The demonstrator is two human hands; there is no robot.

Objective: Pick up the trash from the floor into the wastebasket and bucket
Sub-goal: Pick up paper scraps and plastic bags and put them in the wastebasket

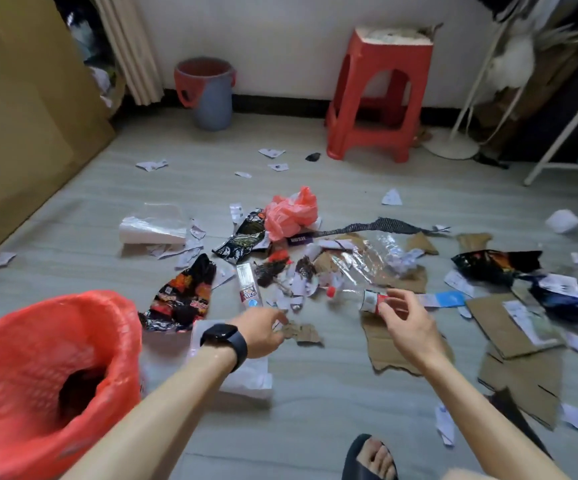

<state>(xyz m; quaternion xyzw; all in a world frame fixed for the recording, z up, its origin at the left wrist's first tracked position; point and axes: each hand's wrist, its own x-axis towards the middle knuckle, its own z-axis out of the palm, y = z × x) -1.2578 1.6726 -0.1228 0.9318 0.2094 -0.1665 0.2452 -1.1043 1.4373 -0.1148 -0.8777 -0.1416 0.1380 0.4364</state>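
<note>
Reaching left hand [259, 332], right hand [410, 329] pinching bottle [367, 300]

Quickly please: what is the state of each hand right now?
Left hand: fingers at the cardboard scrap; whether it grips cannot be told.
Right hand: closed, pinching the end of the bottle.

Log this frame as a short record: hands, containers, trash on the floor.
left hand: wears a watch; fingers at a cardboard scrap; grip unclear
right hand: at one end of a plastic bottle near the floor; grip unclear
wastebasket: red liner, beside the left arm
bucket: red bag lining, by the far wall
loose trash: paper scraps, wrappers, pink bag
progress: most trash not yet picked up
</note>
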